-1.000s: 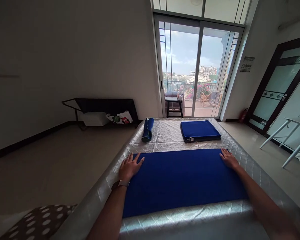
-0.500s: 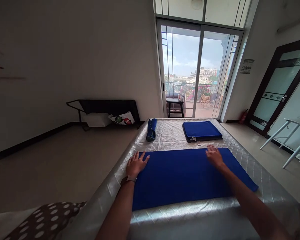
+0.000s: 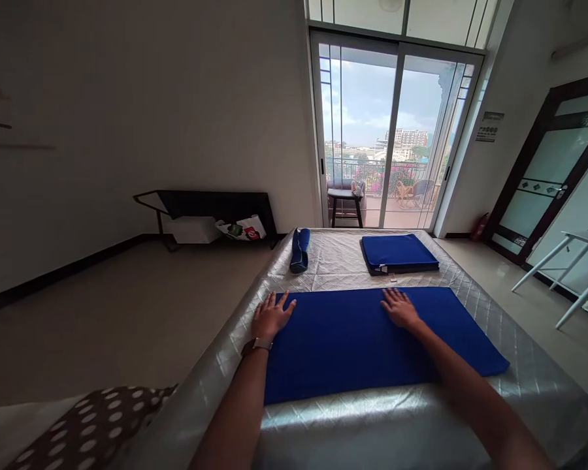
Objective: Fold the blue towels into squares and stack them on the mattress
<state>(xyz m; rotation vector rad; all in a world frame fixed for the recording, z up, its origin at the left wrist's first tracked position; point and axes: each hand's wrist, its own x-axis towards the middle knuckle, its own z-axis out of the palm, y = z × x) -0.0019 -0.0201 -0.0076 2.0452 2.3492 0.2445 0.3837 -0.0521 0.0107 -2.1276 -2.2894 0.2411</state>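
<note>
Blue cloth (image 3: 372,343) spread flat across the near half of the quilted silver mattress (image 3: 509,339), left hand (image 3: 270,316) open, palm down on its far-left corner, right hand (image 3: 399,307) open, flat near its far edge, folded blue stack (image 3: 399,252) and rolled blue cloth (image 3: 299,250) toward the mattress's far end.

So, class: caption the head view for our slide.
Left hand and right hand press flat on a blue cloth on a quilted mattress.

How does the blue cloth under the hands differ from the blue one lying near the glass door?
The near blue cloth lies spread flat in a single wide layer; the far blue cloth is folded into a compact, thicker rectangle. The left hand and right hand rest flat on the near one; nothing touches the far one. Both are the same deep blue and lie on the quilted silver mattress.
</note>
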